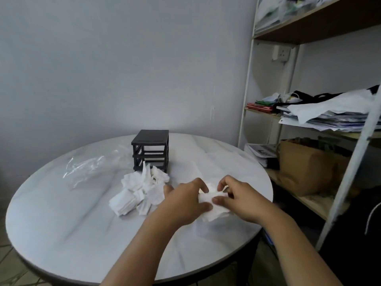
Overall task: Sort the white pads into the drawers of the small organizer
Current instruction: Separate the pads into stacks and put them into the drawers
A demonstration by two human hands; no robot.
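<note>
On the round white table [61, 234], both hands hold one small bunch of white pads [214, 205] — the left hand [185, 201] and right hand [241, 199] pinch it together. More pads (a loose pile [140, 193]) lie just beside the black organizer [151, 150].
</note>
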